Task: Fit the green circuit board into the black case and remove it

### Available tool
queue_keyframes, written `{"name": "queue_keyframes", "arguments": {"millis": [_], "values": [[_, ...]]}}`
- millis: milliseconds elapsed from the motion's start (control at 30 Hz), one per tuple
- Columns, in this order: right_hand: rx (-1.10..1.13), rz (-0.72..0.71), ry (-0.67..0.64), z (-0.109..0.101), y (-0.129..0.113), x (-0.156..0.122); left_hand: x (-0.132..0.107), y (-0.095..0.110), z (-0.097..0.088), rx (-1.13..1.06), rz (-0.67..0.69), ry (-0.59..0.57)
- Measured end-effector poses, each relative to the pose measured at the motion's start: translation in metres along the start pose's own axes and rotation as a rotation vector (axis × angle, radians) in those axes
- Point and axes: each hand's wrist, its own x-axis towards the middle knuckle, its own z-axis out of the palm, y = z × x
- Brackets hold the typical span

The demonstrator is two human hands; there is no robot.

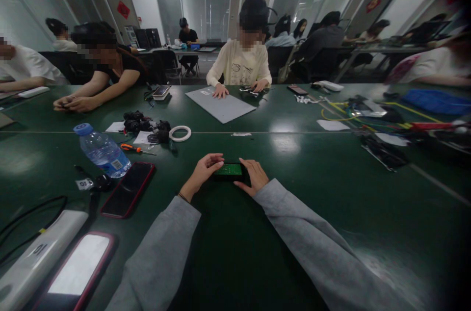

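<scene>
A small black case holding a green circuit board (229, 169) lies on or just above the dark green table, in front of me. My left hand (203, 172) grips its left side, the thumb at the board's edge and the fingers curled behind. On the right, the thumb and fingers of my right hand (254, 176) close around the case's other end. The case's underside and some fingertips are hidden.
A water bottle (103, 150), a dark phone (128, 189), a lit phone (79, 272) and a white device (44, 257) lie left. Beyond them are an orange screwdriver (133, 148) and a white ring (180, 133). A co-worker's hand rests on a grey board (222, 107) opposite. Cables (371, 124) lie right.
</scene>
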Motion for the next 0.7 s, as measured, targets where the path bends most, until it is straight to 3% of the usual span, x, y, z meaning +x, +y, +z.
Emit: {"name": "queue_keyframes", "arguments": {"millis": [400, 700], "values": [[0.128, -0.050, 0.085, 0.007, 0.009, -0.003, -0.003, 0.007, 0.001, -0.004, 0.005, -0.022], [0.104, -0.090, 0.104, -0.002, 0.004, -0.003, -0.006, 0.020, -0.001, 0.020, -0.124, -0.136]]}}
